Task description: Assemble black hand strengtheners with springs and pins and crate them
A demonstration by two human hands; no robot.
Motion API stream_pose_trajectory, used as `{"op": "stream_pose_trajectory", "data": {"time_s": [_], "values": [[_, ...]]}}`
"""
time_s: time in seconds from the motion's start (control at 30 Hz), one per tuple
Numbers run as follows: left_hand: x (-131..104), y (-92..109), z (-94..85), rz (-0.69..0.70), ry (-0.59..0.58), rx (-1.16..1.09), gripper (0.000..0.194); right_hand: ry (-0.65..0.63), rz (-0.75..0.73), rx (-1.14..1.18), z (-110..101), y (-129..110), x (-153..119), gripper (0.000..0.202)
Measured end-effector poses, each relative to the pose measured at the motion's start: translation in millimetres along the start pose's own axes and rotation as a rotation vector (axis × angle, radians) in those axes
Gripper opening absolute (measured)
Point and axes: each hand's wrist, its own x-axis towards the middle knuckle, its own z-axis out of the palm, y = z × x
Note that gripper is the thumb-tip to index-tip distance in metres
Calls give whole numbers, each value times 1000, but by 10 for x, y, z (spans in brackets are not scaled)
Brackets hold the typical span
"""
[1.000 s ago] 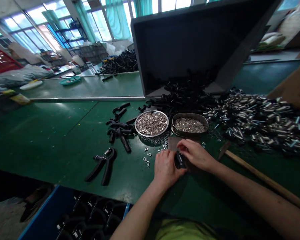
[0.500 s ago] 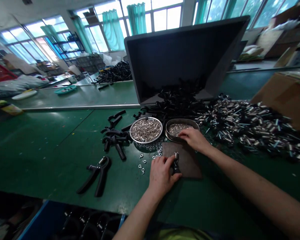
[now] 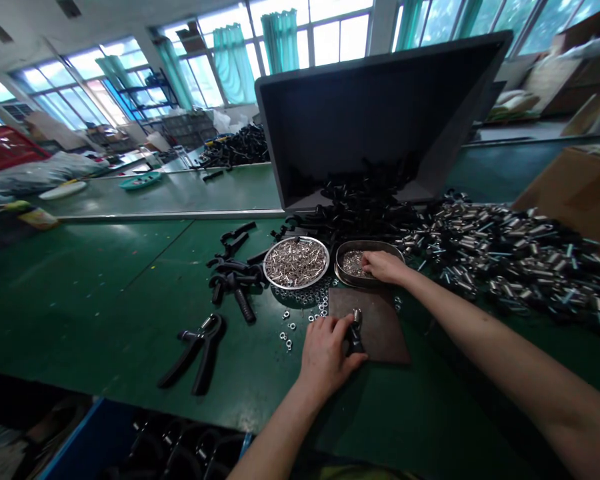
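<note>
My left hand is closed around a black plastic part with a shiny metal cylinder at its upper end. It holds this part on a flat brown plate. My right hand reaches into an oval tin of small metal pieces. Its fingers are drawn together among the pieces, and whatever lies between them is hidden. Left of the tin stands a round metal dish heaped with small silvery pins.
A V-shaped black hand grip lies at left, near black handles. Small metal rings are scattered beside the plate. Behind the dishes, a large grey bin lies tipped over black parts. Metal-and-black parts are piled at right.
My right hand has pushed deeper into the oval tin, its fingers now down among the pieces. My left hand keeps its hold on the black part. The view has shifted slightly.
</note>
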Motion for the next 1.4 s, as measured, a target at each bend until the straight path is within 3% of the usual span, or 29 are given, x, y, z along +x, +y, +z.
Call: {"op": "stream_pose_trajectory", "data": {"time_s": [0.17, 0.33, 0.43, 0.5, 0.67, 0.87, 1.07, 1.2, 1.3, 1.4], "values": [[34, 15, -34, -115, 89, -264, 61, 139, -5, 302, -53, 22, -89, 16], [54, 29, -139, -555, 113, -1102, 57, 227, -6, 638, -120, -120, -432, 9], [43, 48, -193, -729, 57, -1615, 49, 191, -20, 958, -102, -292, -777, 12], [30, 67, -218, -806, 12, -1839, 42, 134, -44, 1104, -50, -417, -1001, 20], [-2, 123, -240, -838, -51, -2093, 34, 85, -86, 1060, 130, -631, -1324, 21], [-3, 189, -222, -802, -103, -2112, 36, 195, -194, 958, 220, -659, -1305, 14], [-18, 199, -179, -797, -78, -2005, 37, 126, -156, 962, 229, -626, -1274, 15], [57, 123, -190, -611, -93, -1691, 50, 84, -180, 872, 180, -522, -1261, 16], [182, 60, -202, -407, -154, -1318, 59, 165, -358, 468, 178, -373, -1222, 9], [253, 35, -158, -205, -132, -855, 63, 251, -540, 20, 250, -220, -1190, 10]]}}
